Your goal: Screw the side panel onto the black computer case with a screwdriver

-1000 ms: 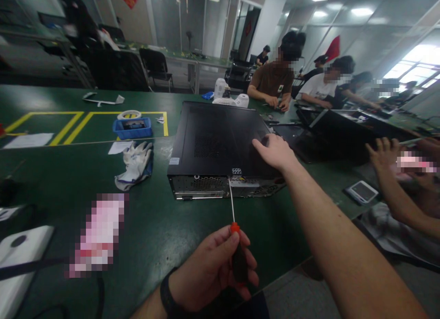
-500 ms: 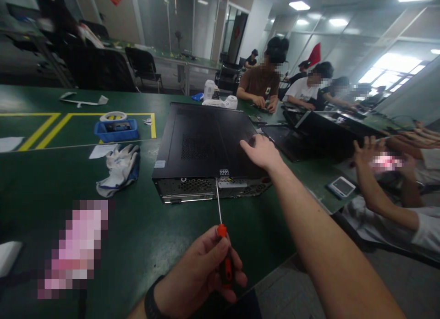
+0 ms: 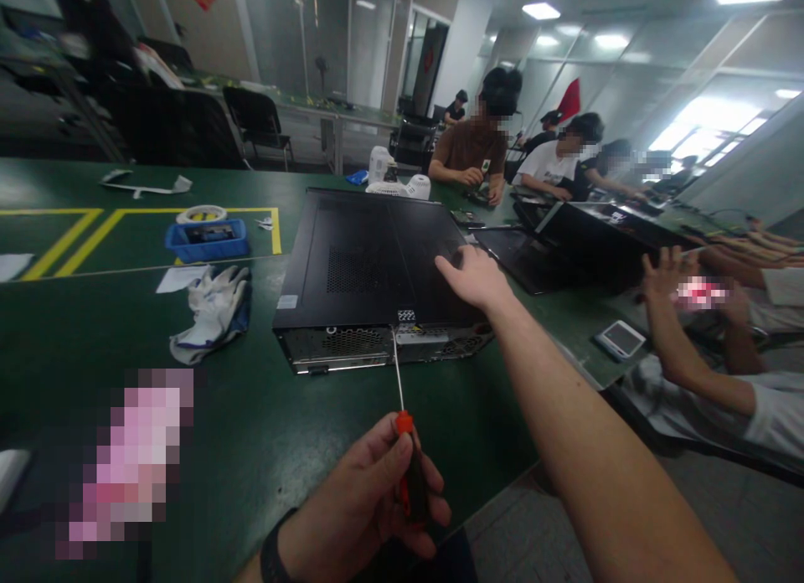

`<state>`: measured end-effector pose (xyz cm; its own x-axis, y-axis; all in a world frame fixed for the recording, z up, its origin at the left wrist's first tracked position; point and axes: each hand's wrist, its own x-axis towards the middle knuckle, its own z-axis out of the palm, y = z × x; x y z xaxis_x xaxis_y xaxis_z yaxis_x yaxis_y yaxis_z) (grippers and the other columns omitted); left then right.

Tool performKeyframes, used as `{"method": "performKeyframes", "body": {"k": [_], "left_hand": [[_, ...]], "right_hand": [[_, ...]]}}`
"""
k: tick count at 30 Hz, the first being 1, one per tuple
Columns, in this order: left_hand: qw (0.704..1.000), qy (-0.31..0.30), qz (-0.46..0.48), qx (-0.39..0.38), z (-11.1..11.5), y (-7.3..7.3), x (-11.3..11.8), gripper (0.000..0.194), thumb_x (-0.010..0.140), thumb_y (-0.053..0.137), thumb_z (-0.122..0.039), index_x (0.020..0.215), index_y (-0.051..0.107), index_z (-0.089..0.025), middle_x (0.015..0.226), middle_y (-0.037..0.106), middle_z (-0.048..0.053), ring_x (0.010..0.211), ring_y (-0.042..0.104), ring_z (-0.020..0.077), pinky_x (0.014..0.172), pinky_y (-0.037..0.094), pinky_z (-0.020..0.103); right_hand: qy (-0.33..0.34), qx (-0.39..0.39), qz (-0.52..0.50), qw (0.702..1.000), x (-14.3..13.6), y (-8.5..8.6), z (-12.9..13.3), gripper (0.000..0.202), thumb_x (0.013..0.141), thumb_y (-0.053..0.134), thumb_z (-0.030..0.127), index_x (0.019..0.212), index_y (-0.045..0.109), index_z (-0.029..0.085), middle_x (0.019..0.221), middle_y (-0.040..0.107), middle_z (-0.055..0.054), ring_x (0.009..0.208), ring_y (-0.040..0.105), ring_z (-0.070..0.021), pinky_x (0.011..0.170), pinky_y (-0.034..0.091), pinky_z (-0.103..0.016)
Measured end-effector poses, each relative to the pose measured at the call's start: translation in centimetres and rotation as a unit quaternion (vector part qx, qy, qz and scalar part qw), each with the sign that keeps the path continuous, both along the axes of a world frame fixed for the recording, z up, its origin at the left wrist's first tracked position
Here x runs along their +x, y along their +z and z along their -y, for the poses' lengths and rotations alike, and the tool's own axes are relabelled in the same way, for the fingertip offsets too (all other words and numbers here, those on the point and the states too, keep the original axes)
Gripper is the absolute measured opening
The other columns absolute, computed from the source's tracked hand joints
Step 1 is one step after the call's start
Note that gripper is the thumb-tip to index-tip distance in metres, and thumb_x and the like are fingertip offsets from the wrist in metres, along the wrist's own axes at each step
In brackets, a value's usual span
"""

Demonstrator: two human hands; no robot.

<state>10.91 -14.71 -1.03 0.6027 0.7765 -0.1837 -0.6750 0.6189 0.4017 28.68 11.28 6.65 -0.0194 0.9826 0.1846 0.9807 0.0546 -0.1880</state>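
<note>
A black computer case [image 3: 370,248] lies flat on the green table, its vented rear panel turned towards me. My left hand [image 3: 383,482] is wrapped round the red and black handle of a screwdriver [image 3: 405,449]. The shaft runs away from me, and its tip meets the upper edge of the rear panel near the middle; the screw there is too small to make out. My right hand [image 3: 474,277] lies on the right side of the case top, thumb and fingers spread, some fingertips hidden past the edge.
Left of the case lie work gloves [image 3: 210,315], a blue bin [image 3: 207,241] with small parts and a tape roll [image 3: 202,215]. A white device [image 3: 399,181] stands behind it. To the right are another black case [image 3: 603,239], a small scale-like device [image 3: 621,340] and several co-workers.
The screwdriver handle has turned a little in my left hand, while its tip stays at the same spot. My right hand keeps its place on the case. The view has shifted slightly.
</note>
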Motion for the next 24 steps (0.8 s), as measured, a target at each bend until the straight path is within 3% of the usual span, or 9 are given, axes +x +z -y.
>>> {"method": "performKeyframes", "body": {"k": [5,8,11,15,18,24], "left_hand": [[1.000,-0.006,0.016,0.001,-0.12,0.48,-0.36,0.022,0.099,0.049,-0.030,0.113,0.058,-0.015,0.095,0.071,0.010,0.081,0.073,0.0181,0.062,0.062,0.029],[1.000,-0.011,0.016,-0.002,-0.21,0.47,-0.38,0.017,0.097,0.053,-0.024,0.108,0.060,-0.013,0.097,0.070,0.009,0.082,0.072,0.0170,0.064,0.062,0.029],[1.000,-0.002,-0.001,-0.005,-0.12,0.03,-0.12,0.010,0.096,0.055,-0.025,0.101,0.056,-0.017,0.090,0.069,0.004,0.076,0.071,0.0149,0.056,0.060,0.025],[1.000,-0.006,-0.011,-0.010,-0.01,-0.17,0.07,0.014,0.097,0.055,-0.033,0.098,0.051,-0.020,0.085,0.070,0.003,0.073,0.072,0.0157,0.056,0.059,0.025],[1.000,-0.006,-0.003,-0.020,-0.16,0.25,-0.15,0.021,0.099,0.050,-0.037,0.102,0.056,-0.017,0.086,0.070,0.005,0.073,0.072,0.0163,0.057,0.060,0.027],[0.999,-0.012,0.027,-0.012,-0.23,0.73,-0.37,0.016,0.098,0.051,-0.025,0.104,0.060,-0.013,0.092,0.070,0.008,0.079,0.072,0.0164,0.064,0.063,0.031]], "right_hand": [[-0.001,-0.003,-0.002,1.000,0.06,-0.01,-0.07,0.078,0.088,0.040,0.074,0.138,0.051,0.015,0.139,0.052,-0.020,0.125,0.051,-0.0386,0.102,0.042,-0.053],[0.000,-0.001,-0.005,1.000,0.12,-0.12,-0.17,0.079,0.087,0.039,0.075,0.138,0.051,0.015,0.139,0.052,-0.020,0.126,0.051,-0.0386,0.103,0.042,-0.053],[0.002,-0.002,-0.004,1.000,0.16,-0.19,-0.21,0.079,0.087,0.040,0.075,0.138,0.051,0.016,0.139,0.052,-0.020,0.125,0.051,-0.0381,0.103,0.042,-0.052],[-0.001,-0.006,-0.005,1.000,0.16,-0.17,-0.19,0.080,0.087,0.039,0.075,0.139,0.050,0.015,0.138,0.052,-0.021,0.125,0.051,-0.0381,0.103,0.042,-0.053],[0.001,-0.003,-0.004,1.000,0.13,-0.15,-0.18,0.080,0.088,0.039,0.075,0.138,0.051,0.014,0.138,0.053,-0.021,0.125,0.051,-0.0382,0.103,0.042,-0.053],[0.000,-0.001,-0.005,1.000,0.11,-0.17,-0.23,0.080,0.087,0.039,0.075,0.138,0.051,0.014,0.137,0.053,-0.021,0.123,0.052,-0.0386,0.102,0.043,-0.053]]}}
